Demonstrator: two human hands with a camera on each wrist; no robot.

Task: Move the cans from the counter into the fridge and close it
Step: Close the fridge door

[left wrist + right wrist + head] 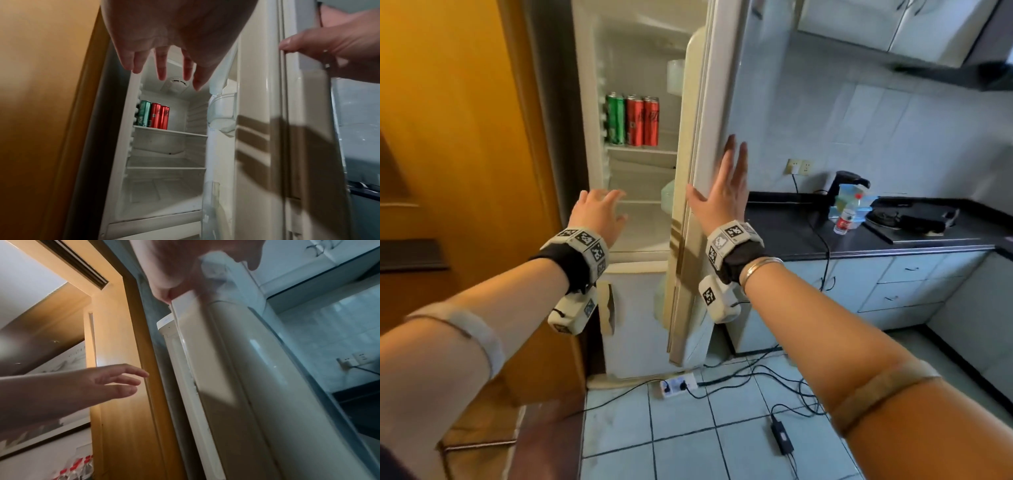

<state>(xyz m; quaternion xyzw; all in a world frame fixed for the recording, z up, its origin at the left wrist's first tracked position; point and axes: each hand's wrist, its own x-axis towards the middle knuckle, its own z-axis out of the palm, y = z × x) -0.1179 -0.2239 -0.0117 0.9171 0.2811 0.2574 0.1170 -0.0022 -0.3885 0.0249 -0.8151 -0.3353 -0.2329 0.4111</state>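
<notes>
One green can (615, 119) (144, 113) and two red cans (643, 120) (160, 117) stand side by side on an upper shelf inside the fridge (640, 178). The fridge door (717, 102) (263, 129) (236, 369) stands partly open. My right hand (724, 192) (180, 267) lies flat with straight fingers on the door's outer face, thumb at its edge. My left hand (599, 212) (164, 48) (98, 386) hovers in front of the fridge opening, fingers spread and loose, holding nothing.
A dark counter (791, 233) to the right carries a water bottle (846, 216), a kettle (842, 185) and a gas hob (907, 216). A wooden door frame (465, 137) lies left of the fridge. A power strip (676, 383) and cables lie on the tiled floor.
</notes>
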